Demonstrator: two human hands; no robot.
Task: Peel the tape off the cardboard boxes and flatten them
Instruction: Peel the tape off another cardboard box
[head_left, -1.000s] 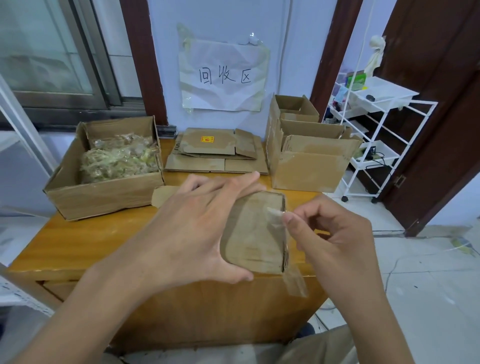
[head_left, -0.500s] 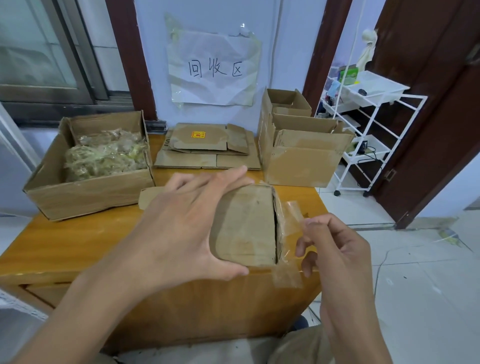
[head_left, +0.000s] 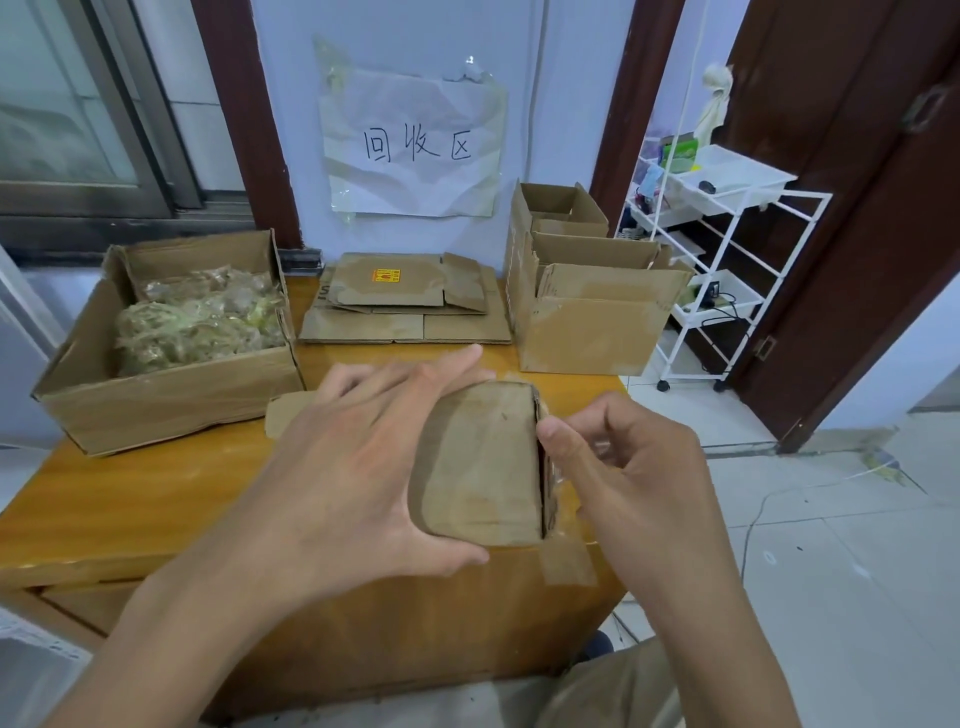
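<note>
A small cardboard box (head_left: 485, 462) lies on the wooden table's front right part. My left hand (head_left: 358, 462) grips it from the left, fingers over the far edge and thumb under the near edge. At the box's right edge my right hand (head_left: 618, 467) has its thumb against the side seam and its fingers curled around clear tape (head_left: 563, 470). A loose tape strip (head_left: 569, 564) hangs from the box's lower right corner.
A big open box (head_left: 171, 395) full of crumpled tape stands at the left. Flattened cardboard (head_left: 405, 306) is stacked at the back by the wall. Open boxes (head_left: 587, 332) stand at the back right. A white wire rack (head_left: 727, 270) stands on the floor beyond the table (head_left: 130, 499).
My right hand pulled the tape away to the right, then came back to the box's right edge. The left hand kept its hold on the box.
</note>
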